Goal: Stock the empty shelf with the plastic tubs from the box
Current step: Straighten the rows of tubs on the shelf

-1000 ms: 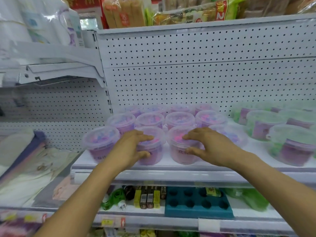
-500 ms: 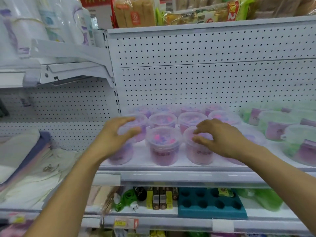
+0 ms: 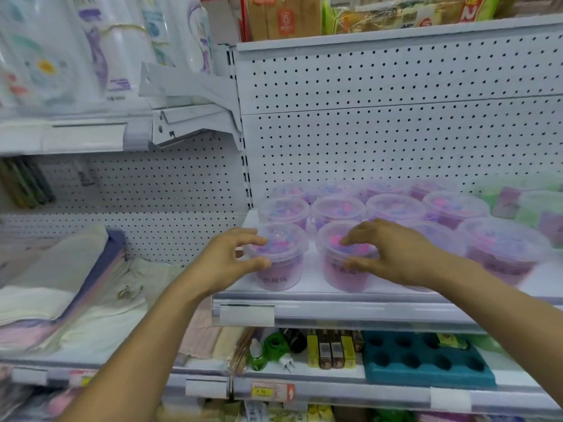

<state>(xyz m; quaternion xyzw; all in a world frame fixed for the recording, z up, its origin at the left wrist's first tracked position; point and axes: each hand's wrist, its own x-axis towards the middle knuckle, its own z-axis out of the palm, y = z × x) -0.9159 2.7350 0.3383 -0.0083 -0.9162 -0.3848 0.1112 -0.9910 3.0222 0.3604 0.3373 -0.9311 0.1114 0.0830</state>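
Observation:
Several clear plastic tubs with purple contents stand in rows on the white shelf (image 3: 365, 310). My left hand (image 3: 227, 261) curls around the left side of the front-left tub (image 3: 278, 271), fingers on the lid rim, thumb under it. My right hand (image 3: 396, 257) grips the neighbouring front tub (image 3: 341, 269), fingers on its lid and thumb on its side. Both tubs stand upright near the shelf's front edge. More purple tubs (image 3: 393, 208) fill the rows behind. The box is out of view.
Green-lidded tubs (image 3: 536, 208) stand at the shelf's right end. A perforated back panel (image 3: 396, 141) rises behind. Folded cloths (image 3: 61, 287) lie on the left bay. Below are a teal tray (image 3: 426, 360), small packs and a green plug-in device (image 3: 271, 345).
My left hand moved from the second front tub to the front-left one. My right hand shifted left onto the tub beside it. The view swung left.

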